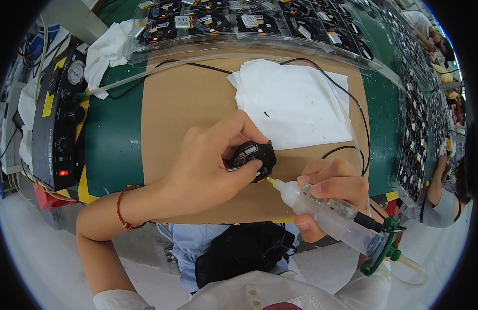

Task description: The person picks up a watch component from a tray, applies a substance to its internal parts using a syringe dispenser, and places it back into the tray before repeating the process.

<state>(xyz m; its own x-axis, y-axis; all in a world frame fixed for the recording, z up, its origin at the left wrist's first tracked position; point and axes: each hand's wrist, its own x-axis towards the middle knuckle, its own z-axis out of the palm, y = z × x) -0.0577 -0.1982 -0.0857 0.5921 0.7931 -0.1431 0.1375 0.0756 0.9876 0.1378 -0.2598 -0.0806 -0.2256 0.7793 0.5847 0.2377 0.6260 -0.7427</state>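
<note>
Black device: small, dark-cased (267, 155); held over the brown sheet (177, 108) on the desk (112, 139), near the lower edge of the white cloth (301, 116).
Left hand (205, 160): thumb and fingers pinching the device.
Right hand (338, 186): fingers wrapped around the clear syringe (324, 212).
Syringe axis: diagonal, green cap (389, 225) at lower right, yellow tip (272, 180) pointing up-left at the device's lower edge.
Device axis: cannot tell.
Step, judged: dispensing at that edge.
Next move calls for: a steady device, fine tip control.
</note>
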